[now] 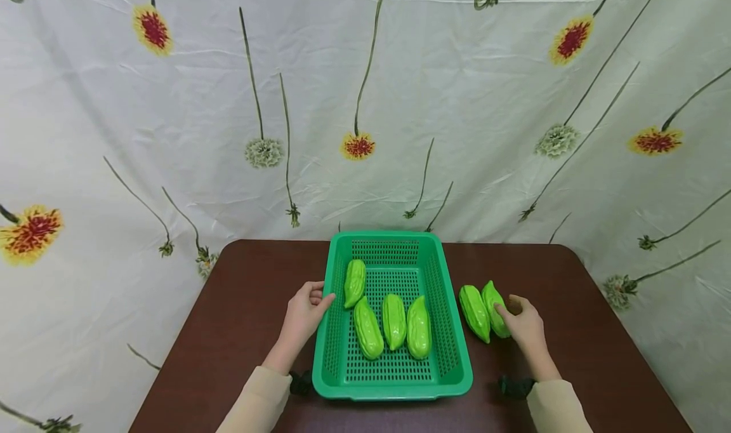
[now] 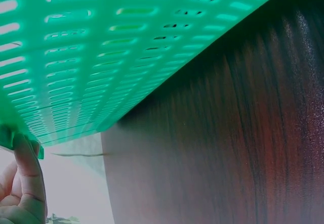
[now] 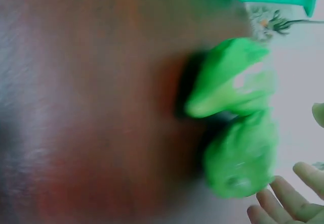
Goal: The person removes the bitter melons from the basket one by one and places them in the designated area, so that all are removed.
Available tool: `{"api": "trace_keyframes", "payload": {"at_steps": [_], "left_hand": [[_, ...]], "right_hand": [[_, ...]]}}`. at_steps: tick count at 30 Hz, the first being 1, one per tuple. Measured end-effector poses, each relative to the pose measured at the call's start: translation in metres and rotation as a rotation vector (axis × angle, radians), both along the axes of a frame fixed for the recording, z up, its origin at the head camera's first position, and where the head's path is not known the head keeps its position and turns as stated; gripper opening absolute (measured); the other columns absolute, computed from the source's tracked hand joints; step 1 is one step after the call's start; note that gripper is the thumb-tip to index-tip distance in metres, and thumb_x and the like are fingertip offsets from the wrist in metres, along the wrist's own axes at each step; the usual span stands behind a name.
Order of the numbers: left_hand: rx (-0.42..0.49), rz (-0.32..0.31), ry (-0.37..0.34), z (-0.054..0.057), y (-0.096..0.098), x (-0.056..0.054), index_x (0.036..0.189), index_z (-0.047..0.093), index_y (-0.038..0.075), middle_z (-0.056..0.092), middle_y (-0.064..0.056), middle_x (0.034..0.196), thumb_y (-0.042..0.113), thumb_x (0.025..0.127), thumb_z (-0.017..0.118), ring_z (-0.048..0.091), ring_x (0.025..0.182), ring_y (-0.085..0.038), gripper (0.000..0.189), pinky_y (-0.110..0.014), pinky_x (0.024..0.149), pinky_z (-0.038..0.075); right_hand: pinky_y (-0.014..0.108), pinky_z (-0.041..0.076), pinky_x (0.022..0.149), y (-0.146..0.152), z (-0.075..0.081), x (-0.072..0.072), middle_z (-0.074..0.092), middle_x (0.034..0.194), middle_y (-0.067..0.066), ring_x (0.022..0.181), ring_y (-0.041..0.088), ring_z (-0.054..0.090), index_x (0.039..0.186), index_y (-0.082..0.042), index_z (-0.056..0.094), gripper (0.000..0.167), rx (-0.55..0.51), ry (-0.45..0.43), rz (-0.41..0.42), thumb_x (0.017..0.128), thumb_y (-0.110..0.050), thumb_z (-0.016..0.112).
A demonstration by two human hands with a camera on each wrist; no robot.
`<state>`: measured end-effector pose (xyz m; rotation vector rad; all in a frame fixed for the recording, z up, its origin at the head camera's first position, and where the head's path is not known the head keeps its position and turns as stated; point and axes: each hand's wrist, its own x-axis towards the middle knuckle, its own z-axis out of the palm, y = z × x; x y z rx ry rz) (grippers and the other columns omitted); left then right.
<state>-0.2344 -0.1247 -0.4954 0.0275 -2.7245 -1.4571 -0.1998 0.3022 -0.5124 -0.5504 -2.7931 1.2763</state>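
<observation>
A green plastic basket (image 1: 394, 392) with slotted sides stands on the dark table. Its left rim is pinched by my left hand (image 1: 305, 309), the thumb at the edge and the other fingers outside; the left wrist view shows the fingers (image 2: 28, 168) at that rim. Several bright green, glossy, ridged bitter melons (image 1: 395, 322) lie inside. Right of the basket, two more lie side by side, a left bitter melon (image 1: 474, 313) and a right bitter melon (image 1: 495, 309). My right hand (image 1: 524, 325) is at the right one, fingers spread and fingertips beside its surface.
The dark brown tabletop (image 1: 251, 274) has rounded far corners. Behind it hangs a pale cloth (image 1: 320, 185) printed with flowers. A dark band (image 1: 516, 387) sits at my right wrist, and another dark band (image 1: 301, 383) at my left.
</observation>
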Motion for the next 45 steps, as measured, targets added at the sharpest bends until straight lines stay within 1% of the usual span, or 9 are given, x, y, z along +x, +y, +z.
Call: {"api": "trace_keyframes", "payload": {"at_steps": [7,14,20,25,30,34,36,41,45], "left_hand": [[-0.004,-0.004,0.021,0.002,-0.001,0.0,0.129,0.057,-0.003,0.063,-0.018,0.108,0.019,0.094,0.069,0.061,0.095,-0.025,0.043,-0.04,0.08,0.054],[-0.008,-0.004,0.022,0.003,0.0,-0.001,0.129,0.057,-0.004,0.063,-0.02,0.108,0.018,0.093,0.069,0.062,0.094,-0.026,0.044,-0.041,0.08,0.054],[0.0,0.0,0.021,0.004,0.0,0.0,0.129,0.057,-0.004,0.063,-0.019,0.108,0.018,0.093,0.07,0.061,0.094,-0.025,0.044,-0.041,0.081,0.054],[-0.007,-0.004,0.015,0.002,-0.001,-0.001,0.13,0.057,-0.004,0.063,-0.02,0.109,0.019,0.094,0.069,0.061,0.094,-0.025,0.044,-0.04,0.08,0.054],[0.008,-0.004,0.032,0.002,0.0,0.0,0.129,0.058,-0.004,0.063,-0.019,0.107,0.019,0.094,0.069,0.061,0.094,-0.026,0.043,-0.041,0.079,0.054],[0.008,0.0,0.077,0.001,0.001,0.002,0.125,0.059,-0.005,0.063,-0.018,0.103,0.023,0.094,0.069,0.061,0.089,-0.024,0.042,-0.037,0.074,0.054],[0.009,-0.001,0.084,0.0,0.001,0.004,0.124,0.059,-0.005,0.063,-0.019,0.103,0.023,0.094,0.069,0.061,0.088,-0.023,0.042,-0.037,0.074,0.054],[0.025,0.002,0.035,0.001,0.002,0.003,0.127,0.058,-0.005,0.063,-0.021,0.108,0.018,0.094,0.069,0.061,0.094,-0.027,0.041,-0.041,0.08,0.054],[0.011,0.001,0.019,0.002,0.001,0.002,0.128,0.057,-0.005,0.063,-0.02,0.108,0.017,0.094,0.068,0.062,0.095,-0.027,0.042,-0.041,0.081,0.054]], "right_hand": [[0.058,0.037,0.108,-0.012,0.034,-0.007,0.04,0.147,0.028,0.136,0.043,0.038,0.147,0.003,0.038,0.07,-0.018,0.077,-0.015,0.098,-0.044,0.056],[0.055,0.037,0.109,-0.035,0.065,-0.015,0.04,0.15,0.023,0.138,0.039,0.038,0.148,-0.001,0.038,0.07,-0.049,0.121,0.046,0.098,-0.045,0.058],[0.049,0.038,0.111,-0.061,0.083,-0.018,0.041,0.151,0.018,0.138,0.036,0.04,0.147,-0.004,0.04,0.066,-0.101,0.156,0.116,0.097,-0.041,0.061],[0.048,0.041,0.11,-0.088,0.093,-0.02,0.045,0.148,0.018,0.135,0.035,0.045,0.145,-0.004,0.043,0.061,-0.129,0.178,0.15,0.096,-0.034,0.064],[0.051,0.045,0.104,-0.115,0.093,-0.024,0.049,0.143,0.021,0.13,0.037,0.049,0.144,-0.003,0.044,0.062,-0.112,0.151,0.17,0.095,-0.033,0.066],[0.054,0.048,0.098,-0.133,0.086,-0.026,0.051,0.14,0.023,0.128,0.038,0.051,0.144,-0.002,0.044,0.065,-0.08,0.128,0.176,0.093,-0.035,0.068],[0.054,0.049,0.095,-0.141,0.081,-0.025,0.052,0.138,0.024,0.126,0.04,0.053,0.143,0.0,0.045,0.065,-0.069,0.124,0.178,0.092,-0.033,0.069],[0.055,0.051,0.09,-0.156,0.068,-0.026,0.054,0.134,0.027,0.12,0.043,0.055,0.14,0.004,0.048,0.063,-0.045,0.121,0.18,0.091,-0.029,0.07],[0.054,0.051,0.089,-0.163,0.058,-0.028,0.055,0.131,0.028,0.116,0.042,0.055,0.138,0.006,0.048,0.061,-0.01,0.109,0.175,0.092,-0.028,0.07]]}}
